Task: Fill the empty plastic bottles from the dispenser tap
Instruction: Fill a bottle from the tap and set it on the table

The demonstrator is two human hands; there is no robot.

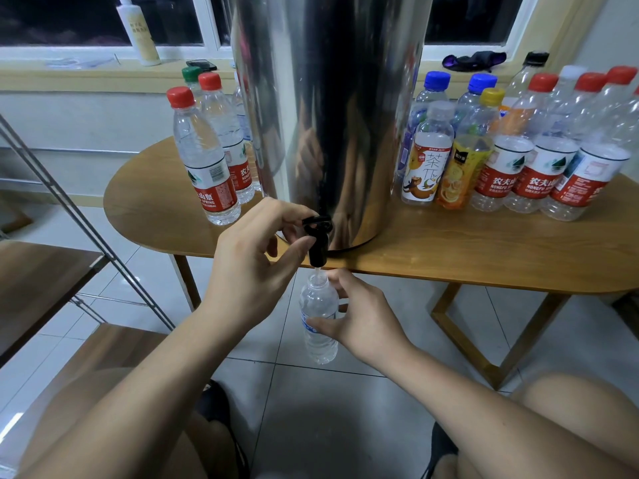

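Pinching tap [317, 236] with left hand [249, 267], gripping bottle [320, 316] under it with right hand [363, 316]; seemingly leaving many empties [518, 160] at table's [449, 250] right edge.

The left grip [252, 267] is pinching the black plastic tap [318, 254], its fingers curling over the top lever and its thumb pressing the spout's side. Just below that tap, the right grip [363, 316] is holding a clear plastic bottle [316, 302] between thumb and fingers. Both bare forearms are stretching forward toward the tap.
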